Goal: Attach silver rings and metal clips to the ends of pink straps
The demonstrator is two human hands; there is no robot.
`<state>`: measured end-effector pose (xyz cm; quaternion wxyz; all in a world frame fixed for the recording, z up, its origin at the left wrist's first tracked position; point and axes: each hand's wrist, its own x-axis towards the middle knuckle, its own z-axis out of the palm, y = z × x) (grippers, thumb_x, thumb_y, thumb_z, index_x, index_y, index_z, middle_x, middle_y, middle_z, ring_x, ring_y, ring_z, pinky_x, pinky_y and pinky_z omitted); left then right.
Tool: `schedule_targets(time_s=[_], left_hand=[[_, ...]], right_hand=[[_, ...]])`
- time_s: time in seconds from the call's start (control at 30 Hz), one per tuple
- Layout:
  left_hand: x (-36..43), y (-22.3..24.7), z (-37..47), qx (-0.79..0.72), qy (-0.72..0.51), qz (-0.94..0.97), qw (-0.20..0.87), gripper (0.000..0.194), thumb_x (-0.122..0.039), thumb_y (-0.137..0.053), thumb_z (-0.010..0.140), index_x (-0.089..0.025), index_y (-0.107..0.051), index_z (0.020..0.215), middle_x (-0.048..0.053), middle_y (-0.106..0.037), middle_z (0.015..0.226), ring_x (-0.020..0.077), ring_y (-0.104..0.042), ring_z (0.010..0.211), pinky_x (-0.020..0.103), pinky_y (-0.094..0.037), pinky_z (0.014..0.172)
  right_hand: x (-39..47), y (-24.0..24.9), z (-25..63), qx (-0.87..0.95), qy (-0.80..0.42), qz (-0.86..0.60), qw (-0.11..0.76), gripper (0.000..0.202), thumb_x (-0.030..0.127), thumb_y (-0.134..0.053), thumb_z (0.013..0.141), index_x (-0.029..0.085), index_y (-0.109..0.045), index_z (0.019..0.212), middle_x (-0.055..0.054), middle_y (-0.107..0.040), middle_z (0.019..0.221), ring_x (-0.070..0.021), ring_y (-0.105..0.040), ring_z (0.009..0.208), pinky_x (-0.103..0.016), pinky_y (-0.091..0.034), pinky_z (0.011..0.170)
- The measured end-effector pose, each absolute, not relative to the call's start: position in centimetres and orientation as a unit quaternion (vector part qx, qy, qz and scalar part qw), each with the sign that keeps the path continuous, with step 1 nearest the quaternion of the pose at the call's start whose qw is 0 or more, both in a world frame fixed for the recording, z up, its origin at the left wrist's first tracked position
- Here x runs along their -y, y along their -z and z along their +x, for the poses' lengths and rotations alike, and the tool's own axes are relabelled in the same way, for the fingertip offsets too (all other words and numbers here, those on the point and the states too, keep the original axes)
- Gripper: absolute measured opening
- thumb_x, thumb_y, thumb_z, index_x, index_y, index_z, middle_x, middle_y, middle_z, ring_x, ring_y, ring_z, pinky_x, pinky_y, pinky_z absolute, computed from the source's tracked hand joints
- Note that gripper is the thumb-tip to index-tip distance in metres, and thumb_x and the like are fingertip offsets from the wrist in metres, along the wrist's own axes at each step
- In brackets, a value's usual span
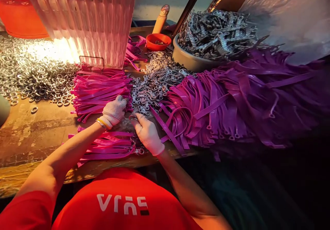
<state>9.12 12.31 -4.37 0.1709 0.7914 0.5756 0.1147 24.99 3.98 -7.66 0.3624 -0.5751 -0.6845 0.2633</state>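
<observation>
My left hand (pixel 113 113), in a white dotted glove, is at the right end of a stack of purple straps (pixel 99 89). Its fingers are curled, and whatever they grip is hidden from view. Just to the right, my right hand (pixel 149 133), gloved in white, pinches a dark metal ring (pixel 133 117) between thumb and fingers. Below both hands lies a second bunch of purple straps (pixel 108 145) with metal pieces at its right end. Small metal links (pixel 146 90) are heaped beyond my right hand.
Loose metal rings (pixel 51 77) cover the left of the wooden table (pixel 38 130). A ribbed translucent panel (pixel 95 23) stands behind the stack. At the right are a large purple strap pile (pixel 219 102) and a basin (pixel 187 58) heaped with metal links. A red bowl (pixel 157 41) sits behind.
</observation>
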Motion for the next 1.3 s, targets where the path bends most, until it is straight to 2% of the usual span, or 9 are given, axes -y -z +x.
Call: schedule_targets(time_s=[0.07, 0.17, 0.27, 0.37, 0.5, 0.67, 0.87, 1.13, 1.3], left_hand=[[-11.6, 4.5, 7.8, -0.545, -0.202, 0.787, 0.208, 0.030, -0.021, -0.054, 0.089, -0.018, -0.072, 0.112, 0.010, -0.069, 0.109, 0.0239, -0.066, 0.097, 0.031, -0.049, 0.083], [-9.1, 3.6, 5.5, -0.521, -0.303, 0.699, 0.385, 0.024, -0.035, -0.062, 0.088, -0.016, -0.074, 0.097, 0.005, -0.070, 0.083, 0.0183, -0.063, 0.075, 0.027, -0.050, 0.069], [-5.5, 2.1, 3.5, -0.519, -0.322, 0.566, 0.554, 0.033, -0.048, -0.067, 0.085, -0.016, -0.068, 0.084, 0.000, -0.058, 0.059, 0.0099, -0.046, 0.047, 0.020, -0.036, 0.044], [-2.2, 1.5, 2.5, -0.532, -0.340, 0.472, 0.615, 0.041, -0.055, -0.065, 0.087, -0.017, -0.060, 0.073, -0.003, -0.049, 0.051, 0.0078, -0.037, 0.039, 0.019, -0.026, 0.036], [0.5, 1.8, 1.9, -0.545, -0.376, 0.462, 0.590, 0.036, -0.051, -0.068, 0.085, -0.017, -0.060, 0.077, -0.003, -0.051, 0.056, 0.0088, -0.043, 0.044, 0.020, -0.034, 0.040], [2.4, 1.9, 1.0, -0.547, -0.369, 0.535, 0.529, 0.038, -0.049, -0.058, 0.093, -0.018, -0.056, 0.071, -0.002, -0.050, 0.056, 0.0097, -0.040, 0.048, 0.022, -0.032, 0.045], [4.2, 4.1, 0.8, -0.545, -0.356, 0.647, 0.397, 0.016, -0.030, -0.067, 0.084, -0.017, -0.068, 0.075, 0.003, -0.066, 0.071, 0.0151, -0.051, 0.065, 0.024, -0.038, 0.062], [5.8, 5.4, 0.6, -0.538, -0.383, 0.532, 0.529, 0.030, -0.042, -0.066, 0.087, -0.015, -0.068, 0.074, 0.000, -0.058, 0.062, 0.0117, -0.046, 0.055, 0.022, -0.033, 0.051], [7.2, 5.1, 0.7, -0.570, -0.399, 0.533, 0.482, 0.027, -0.040, -0.067, 0.088, -0.016, -0.069, 0.075, -0.001, -0.060, 0.062, 0.0113, -0.047, 0.055, 0.021, -0.034, 0.052]], right_hand=[[-3.8, 7.0, 25.0, 0.696, -0.266, -0.557, 0.366, 0.034, 0.030, -0.048, 0.098, 0.019, -0.064, 0.126, -0.011, -0.074, 0.120, -0.0243, -0.068, 0.110, -0.034, -0.050, 0.095], [-3.6, 5.3, 24.3, 0.742, -0.251, -0.508, 0.359, 0.036, 0.026, -0.043, 0.101, 0.016, -0.061, 0.130, -0.011, -0.072, 0.122, -0.0230, -0.066, 0.111, -0.033, -0.047, 0.099], [-3.2, 3.7, 22.8, 0.797, -0.204, -0.483, 0.300, 0.037, 0.020, -0.041, 0.100, 0.016, -0.061, 0.131, -0.011, -0.071, 0.116, -0.0225, -0.063, 0.106, -0.033, -0.045, 0.095], [-2.7, 2.8, 20.9, 0.847, -0.136, -0.474, 0.198, 0.035, 0.018, -0.040, 0.100, 0.016, -0.062, 0.128, -0.011, -0.069, 0.101, -0.0229, -0.060, 0.091, -0.033, -0.041, 0.082], [-1.6, 2.7, 19.2, 0.895, -0.035, -0.433, 0.104, 0.029, 0.019, -0.040, 0.101, 0.014, -0.065, 0.116, -0.010, -0.065, 0.088, -0.0223, -0.052, 0.078, -0.036, -0.029, 0.070], [0.1, 3.2, 18.5, 0.905, 0.039, -0.411, 0.097, 0.032, 0.018, -0.036, 0.103, 0.014, -0.061, 0.123, -0.010, -0.064, 0.086, -0.0217, -0.048, 0.074, -0.037, -0.023, 0.066], [1.6, 4.2, 18.2, 0.903, 0.029, -0.419, 0.091, 0.030, 0.020, -0.038, 0.103, 0.015, -0.065, 0.115, -0.010, -0.065, 0.087, -0.0228, -0.051, 0.076, -0.036, -0.027, 0.068], [1.8, 2.9, 18.7, 0.913, -0.108, -0.389, 0.050, 0.043, 0.026, -0.052, 0.098, 0.015, -0.050, 0.139, -0.012, -0.071, 0.119, -0.0243, -0.066, 0.103, -0.031, -0.044, 0.083], [1.4, 2.8, 17.7, 0.885, -0.125, -0.447, -0.042, 0.035, 0.025, -0.052, 0.094, 0.018, -0.056, 0.129, -0.008, -0.077, 0.097, -0.0250, -0.073, 0.085, -0.029, -0.044, 0.066]])
